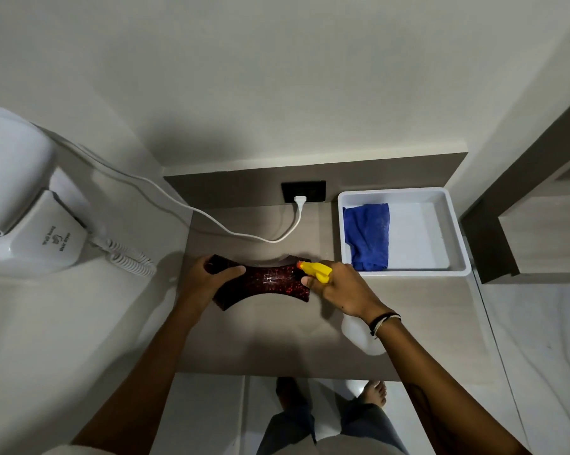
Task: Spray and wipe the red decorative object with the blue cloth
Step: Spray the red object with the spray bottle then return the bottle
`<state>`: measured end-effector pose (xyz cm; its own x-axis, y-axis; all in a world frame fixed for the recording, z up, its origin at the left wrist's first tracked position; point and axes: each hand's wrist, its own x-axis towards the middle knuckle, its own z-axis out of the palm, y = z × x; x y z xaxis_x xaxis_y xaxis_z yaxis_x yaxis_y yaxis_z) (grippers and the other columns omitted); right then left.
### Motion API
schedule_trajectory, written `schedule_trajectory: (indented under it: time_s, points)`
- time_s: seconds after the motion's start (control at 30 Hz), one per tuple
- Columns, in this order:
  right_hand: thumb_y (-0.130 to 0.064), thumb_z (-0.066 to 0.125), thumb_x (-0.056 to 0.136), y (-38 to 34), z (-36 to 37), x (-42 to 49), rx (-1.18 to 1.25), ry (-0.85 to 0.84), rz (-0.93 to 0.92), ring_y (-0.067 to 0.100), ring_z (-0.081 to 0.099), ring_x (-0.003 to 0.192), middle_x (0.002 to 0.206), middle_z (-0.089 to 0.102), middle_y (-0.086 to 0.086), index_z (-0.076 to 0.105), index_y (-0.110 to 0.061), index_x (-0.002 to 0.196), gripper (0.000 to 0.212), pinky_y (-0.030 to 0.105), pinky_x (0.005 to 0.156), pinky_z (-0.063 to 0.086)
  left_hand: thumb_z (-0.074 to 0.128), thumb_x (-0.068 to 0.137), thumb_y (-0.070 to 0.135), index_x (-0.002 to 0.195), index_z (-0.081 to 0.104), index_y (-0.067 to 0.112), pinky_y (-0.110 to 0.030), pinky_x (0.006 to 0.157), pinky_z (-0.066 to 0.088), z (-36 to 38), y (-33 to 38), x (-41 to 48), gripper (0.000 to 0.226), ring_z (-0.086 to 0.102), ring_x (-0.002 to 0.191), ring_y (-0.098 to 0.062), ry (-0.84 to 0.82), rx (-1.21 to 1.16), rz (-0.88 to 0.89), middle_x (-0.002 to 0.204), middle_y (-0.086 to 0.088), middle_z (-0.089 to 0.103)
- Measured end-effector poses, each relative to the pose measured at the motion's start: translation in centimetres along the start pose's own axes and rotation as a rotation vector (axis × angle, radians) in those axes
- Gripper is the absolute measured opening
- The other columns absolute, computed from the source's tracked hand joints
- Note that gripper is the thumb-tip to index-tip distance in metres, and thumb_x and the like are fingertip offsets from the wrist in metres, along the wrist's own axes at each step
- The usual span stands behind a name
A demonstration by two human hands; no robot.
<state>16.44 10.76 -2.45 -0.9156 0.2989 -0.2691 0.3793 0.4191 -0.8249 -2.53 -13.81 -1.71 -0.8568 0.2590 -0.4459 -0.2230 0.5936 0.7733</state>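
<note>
Red speckled glossy decorative object (262, 282) lies on the wood-grain counter (277, 339), left hand (204, 277) clasping its end, right hand (339, 290) closed around the yellow-nozzled spray bottle (314, 270); spraying looks underway, while the blue cloth (367, 236) sits unused in the white tray (454, 244).

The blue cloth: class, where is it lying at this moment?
In the head view the blue cloth lies at the right, inside the white tray against its left wall, beyond the right hand holding the spray bottle.

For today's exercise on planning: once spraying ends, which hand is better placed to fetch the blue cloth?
Probably the right hand: nearer the blue cloth, though holding the spray bottle. The left hand steadies the red object.
</note>
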Motion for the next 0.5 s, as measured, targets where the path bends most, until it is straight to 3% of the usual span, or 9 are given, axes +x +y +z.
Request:
schedule_trajectory:
  time_s: [0.13, 0.2, 0.27, 0.4, 0.5]
  points:
    - [-0.043, 0.068, 0.106, -0.7, 0.3, -0.1, -0.035, -0.064, -0.063, 0.018, 0.075, 0.112, 0.128, 0.081, 0.004, 0.071, -0.021, 0.145, 0.045, 0.039, 0.101, 0.061, 0.094, 0.064, 0.054, 0.133, 0.067, 0.015, -0.045, 0.086, 0.064, 0.2, 0.3, 0.1, 0.084, 0.073, 0.111, -0.034, -0.052, -0.061, -0.091, 0.124, -0.014, 0.073]
    - [-0.044, 0.067, 0.106, -1.2, 0.6, -0.2, -0.043, -0.105, -0.077, 0.023, 0.075, 0.118, 0.132, 0.079, 0.007, 0.069, -0.018, 0.146, 0.048, 0.045, 0.104, 0.06, 0.092, 0.064, 0.061, 0.136, 0.067, 0.025, -0.041, 0.083, 0.062, 0.1, 0.5, 0.0, 0.084, 0.072, 0.113, -0.03, -0.105, -0.061, -0.082, 0.129, -0.008, 0.071]
    - [-0.044, 0.067, 0.106, -1.7, 1.1, -0.2, -0.048, -0.121, -0.093, 0.025, 0.074, 0.122, 0.136, 0.078, 0.007, 0.068, -0.019, 0.148, 0.049, 0.047, 0.106, 0.059, 0.094, 0.068, 0.054, 0.15, 0.056, 0.038, -0.033, 0.079, 0.058, -0.2, 0.6, -0.1, 0.092, 0.067, 0.114, -0.019, -0.176, -0.071, -0.079, 0.138, -0.001, 0.063]
    - [-0.045, 0.068, 0.105, -3.1, 1.6, 0.4, -0.011, -0.115, -0.108, 0.026, 0.075, 0.12, 0.131, 0.08, 0.005, 0.07, -0.023, 0.145, 0.045, 0.048, 0.105, 0.059, 0.097, 0.052, 0.05, 0.154, 0.047, 0.051, -0.023, 0.085, 0.056, -0.6, 0.5, 0.0, 0.114, 0.06, 0.117, 0.0, -0.248, -0.028, 0.009, 0.143, 0.007, 0.059]
    - [-0.047, 0.065, 0.107, -3.8, 1.9, 0.9, -0.064, -0.106, -0.111, 0.028, 0.075, 0.118, 0.131, 0.08, 0.004, 0.071, -0.028, 0.144, 0.042, 0.047, 0.104, 0.06, 0.099, 0.049, 0.045, 0.154, 0.045, 0.052, -0.035, 0.104, 0.057, -0.8, 0.3, -0.2, 0.118, 0.058, 0.126, -0.003, -0.277, 0.034, 0.117, 0.149, 0.006, 0.055]
